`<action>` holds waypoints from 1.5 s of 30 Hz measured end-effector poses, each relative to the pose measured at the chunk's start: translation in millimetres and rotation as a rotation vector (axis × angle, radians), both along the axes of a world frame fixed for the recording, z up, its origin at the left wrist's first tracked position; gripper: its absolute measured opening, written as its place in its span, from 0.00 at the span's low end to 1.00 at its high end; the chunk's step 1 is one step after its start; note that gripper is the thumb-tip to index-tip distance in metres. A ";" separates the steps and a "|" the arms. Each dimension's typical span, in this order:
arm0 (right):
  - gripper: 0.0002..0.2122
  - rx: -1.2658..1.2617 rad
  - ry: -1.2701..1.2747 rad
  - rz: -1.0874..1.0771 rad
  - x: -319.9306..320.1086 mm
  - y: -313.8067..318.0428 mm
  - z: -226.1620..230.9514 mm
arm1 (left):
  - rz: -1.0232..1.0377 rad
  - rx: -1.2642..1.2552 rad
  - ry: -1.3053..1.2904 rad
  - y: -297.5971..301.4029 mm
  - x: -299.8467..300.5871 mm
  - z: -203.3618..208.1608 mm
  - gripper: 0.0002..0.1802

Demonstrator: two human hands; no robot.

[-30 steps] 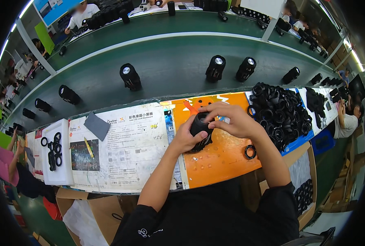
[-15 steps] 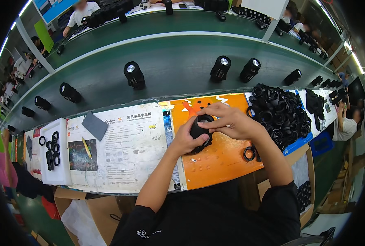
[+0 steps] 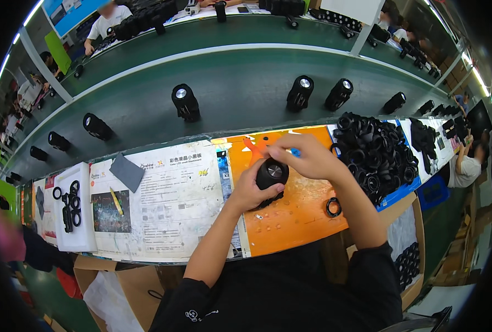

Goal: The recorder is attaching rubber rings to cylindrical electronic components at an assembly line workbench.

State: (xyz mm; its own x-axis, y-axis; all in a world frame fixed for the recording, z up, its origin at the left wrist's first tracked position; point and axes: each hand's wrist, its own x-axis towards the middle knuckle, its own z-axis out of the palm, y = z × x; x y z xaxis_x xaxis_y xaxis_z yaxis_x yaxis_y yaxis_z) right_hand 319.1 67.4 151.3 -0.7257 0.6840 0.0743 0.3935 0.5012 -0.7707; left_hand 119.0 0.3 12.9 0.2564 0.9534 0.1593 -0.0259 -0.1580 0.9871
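My left hand is wrapped round a black cylindrical device above the orange mat. The device stands nearly upright and shows a round silver disc on its upper end. Over the far right edge of that end is my right hand, its fingers bent inward. Whether its fingertips touch the device, or hold anything small, is hidden. A single black ring lies on the orange mat, nearest to my right forearm. Beyond that forearm is a heap of black rings.
Similar black cylinders stand spaced along the green conveyor. A white foam tray with black parts, a grey cloth and a yellow pen lie left. Cardboard boxes are below the table edge. Other people work around.
My right hand has lifted off the device's top and shifted slightly up and right, uncovering the silver disc. My left hand keeps its hold.
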 end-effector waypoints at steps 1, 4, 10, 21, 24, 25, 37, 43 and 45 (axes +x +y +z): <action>0.15 -0.183 -0.040 -0.183 -13.4 -0.1 0.4 | -0.010 -0.035 0.008 -0.1 0.3 2.0 0.48; 0.20 -0.024 -0.288 -0.056 -40.8 11.0 -52.5 | 0.016 0.005 0.043 -1.5 2.8 -0.1 0.49; 0.21 -0.175 -0.168 -0.213 -41.4 0.2 -59.6 | -0.004 0.018 0.073 -4.3 2.2 2.0 0.47; 0.12 -0.052 0.094 -0.447 -27.0 26.5 -73.9 | -0.132 -0.065 0.327 -3.9 -27.7 3.9 0.62; 0.11 0.731 0.101 -0.623 4.1 79.3 -78.9 | -0.007 -0.413 0.022 -13.1 -54.4 15.7 0.53; 0.15 0.803 0.009 -0.722 15.3 102.1 -73.4 | 0.014 -0.412 0.032 -15.3 -65.7 17.1 0.53; 0.29 0.584 -0.333 -0.868 82.4 176.3 -71.5 | 0.807 0.159 0.254 42.5 -207.3 36.9 0.36; 0.26 0.495 -0.114 -0.713 41.4 91.0 -40.5 | 0.868 0.107 0.361 107.7 -247.1 45.5 0.38; 0.26 0.444 -0.095 -0.638 32.8 61.2 -35.1 | 0.838 0.022 0.197 100.9 -239.6 44.9 0.36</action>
State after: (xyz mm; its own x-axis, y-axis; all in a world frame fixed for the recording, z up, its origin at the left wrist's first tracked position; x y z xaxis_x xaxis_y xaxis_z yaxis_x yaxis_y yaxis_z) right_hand 351.9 128.7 116.2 -0.2189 0.8917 0.3961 0.7633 0.4094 -0.4997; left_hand -120.6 101.2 57.9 -0.5056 0.8376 0.2068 0.2796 -0.0677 0.9577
